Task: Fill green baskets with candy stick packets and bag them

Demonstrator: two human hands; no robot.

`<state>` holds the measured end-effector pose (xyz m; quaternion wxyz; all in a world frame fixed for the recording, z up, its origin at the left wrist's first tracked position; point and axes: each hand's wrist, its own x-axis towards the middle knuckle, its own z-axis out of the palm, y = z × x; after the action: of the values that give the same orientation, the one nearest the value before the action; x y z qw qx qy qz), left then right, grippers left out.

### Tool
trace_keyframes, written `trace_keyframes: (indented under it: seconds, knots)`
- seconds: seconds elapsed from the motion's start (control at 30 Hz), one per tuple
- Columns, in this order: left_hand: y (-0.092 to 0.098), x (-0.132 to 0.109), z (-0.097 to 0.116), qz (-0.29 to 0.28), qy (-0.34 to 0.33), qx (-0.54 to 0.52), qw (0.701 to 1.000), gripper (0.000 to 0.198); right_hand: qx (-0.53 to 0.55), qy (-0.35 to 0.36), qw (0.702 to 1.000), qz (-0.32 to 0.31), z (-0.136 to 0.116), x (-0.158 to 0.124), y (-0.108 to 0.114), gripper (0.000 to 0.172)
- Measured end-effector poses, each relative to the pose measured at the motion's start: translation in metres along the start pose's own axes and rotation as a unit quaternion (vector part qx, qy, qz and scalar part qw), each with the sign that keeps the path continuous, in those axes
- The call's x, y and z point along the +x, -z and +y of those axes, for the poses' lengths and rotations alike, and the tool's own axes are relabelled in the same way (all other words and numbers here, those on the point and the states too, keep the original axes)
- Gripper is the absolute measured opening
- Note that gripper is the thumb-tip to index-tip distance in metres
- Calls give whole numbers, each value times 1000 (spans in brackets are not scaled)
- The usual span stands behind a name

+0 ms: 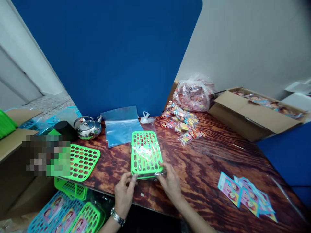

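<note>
In front of me on the table lies a bright green plastic basket (146,152) with rows of oval holes, inside a clear plastic bag. Small colourful items show through its holes. My left hand (125,191) pinches the near left corner, thumb and fingers closed at the edge. My right hand (171,183) grips the near right corner, where the clear film (160,173) bunches up by the fingers. A metal watch is on my left wrist. Flat clear plastic bags (123,126) are stacked just beyond the basket.
Small wrapped packets (182,119) lie behind to the right, near a full plastic sack (194,94) and an open carton (257,110). Printed cards (250,195) lie at right. At left are a metal kettle (87,127), another green basket (84,161) and filled baskets (65,213) below.
</note>
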<state>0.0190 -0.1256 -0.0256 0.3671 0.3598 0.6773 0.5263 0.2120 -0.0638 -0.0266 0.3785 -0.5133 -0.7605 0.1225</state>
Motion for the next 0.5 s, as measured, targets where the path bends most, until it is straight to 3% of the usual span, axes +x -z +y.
trace_keyframes:
  seconds: [0.17, 0.37, 0.5]
  knots:
    - [0, -1, 1, -23, -22, 28, 999, 21, -75, 59, 995, 6, 9, 4, 0, 17]
    - [14, 2, 10, -34, -43, 34, 998, 13, -114, 76, 991, -13, 12, 8, 10, 24]
    - [25, -3, 13, -7, -53, 35, 998, 27, -173, 101, 980, -8, 13, 5, 26, 29]
